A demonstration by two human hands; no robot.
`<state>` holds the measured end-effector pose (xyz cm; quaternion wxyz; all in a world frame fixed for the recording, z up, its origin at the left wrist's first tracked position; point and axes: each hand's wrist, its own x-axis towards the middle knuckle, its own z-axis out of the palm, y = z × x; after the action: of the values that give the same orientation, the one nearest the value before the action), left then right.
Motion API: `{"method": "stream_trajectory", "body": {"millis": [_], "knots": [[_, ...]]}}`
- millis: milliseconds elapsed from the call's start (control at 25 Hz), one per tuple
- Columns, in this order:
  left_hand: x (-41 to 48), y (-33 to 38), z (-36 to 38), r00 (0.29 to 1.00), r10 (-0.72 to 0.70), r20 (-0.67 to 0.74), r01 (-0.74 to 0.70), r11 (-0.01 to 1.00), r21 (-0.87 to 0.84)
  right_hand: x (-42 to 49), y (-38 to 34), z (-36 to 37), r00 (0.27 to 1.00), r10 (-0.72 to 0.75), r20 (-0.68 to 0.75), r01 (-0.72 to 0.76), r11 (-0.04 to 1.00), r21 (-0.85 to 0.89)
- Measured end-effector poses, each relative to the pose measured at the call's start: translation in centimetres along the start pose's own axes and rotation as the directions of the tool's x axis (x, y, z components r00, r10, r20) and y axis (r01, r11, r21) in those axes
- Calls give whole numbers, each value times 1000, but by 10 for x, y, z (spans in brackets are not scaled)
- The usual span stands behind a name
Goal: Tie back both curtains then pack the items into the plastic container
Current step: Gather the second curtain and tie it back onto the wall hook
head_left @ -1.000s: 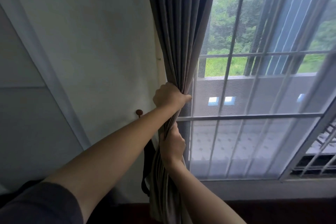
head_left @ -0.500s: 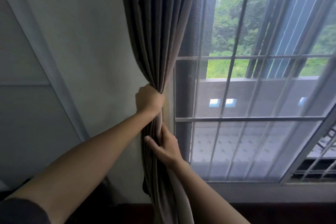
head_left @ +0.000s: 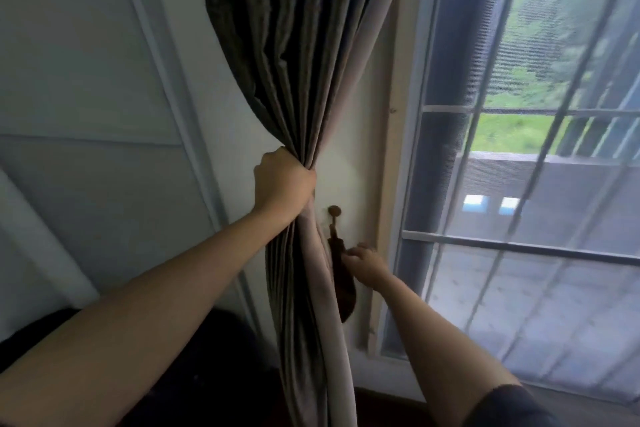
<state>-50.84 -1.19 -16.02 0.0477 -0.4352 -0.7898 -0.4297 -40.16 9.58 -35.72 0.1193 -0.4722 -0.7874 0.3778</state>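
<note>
One curtain [head_left: 304, 62] fills the middle of the view, its long axis running top to bottom and its folds gathered into a narrow bundle against the wall [head_left: 86, 62], left of the window [head_left: 519, 288]. Just right of the bundle, between it and the window frame, a dark tieback [head_left: 344, 298] hangs as a loop from a small round hook [head_left: 334, 210]. The left hand [head_left: 284, 180] is clenched round the gathered folds, above and left of the hook. The right hand [head_left: 367, 265] is the nearer one to the tieback, its fingers at the upper part of the loop; blur hides whether they pinch it. By my judgement the loop must next pass leftward round the bundle. No plastic container is in view.
</note>
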Motion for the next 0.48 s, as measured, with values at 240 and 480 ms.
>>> {"method": "stream_trajectory", "body": {"millis": [240, 480], "knots": [[22, -17, -15, 999, -11, -41, 14, 997, 72, 47, 6, 24, 985, 85, 153, -66, 990, -124], [32, -27, -20, 998, 26, -59, -21, 996, 84, 67, 9, 41, 998, 57, 15, -56, 995, -87]]}}
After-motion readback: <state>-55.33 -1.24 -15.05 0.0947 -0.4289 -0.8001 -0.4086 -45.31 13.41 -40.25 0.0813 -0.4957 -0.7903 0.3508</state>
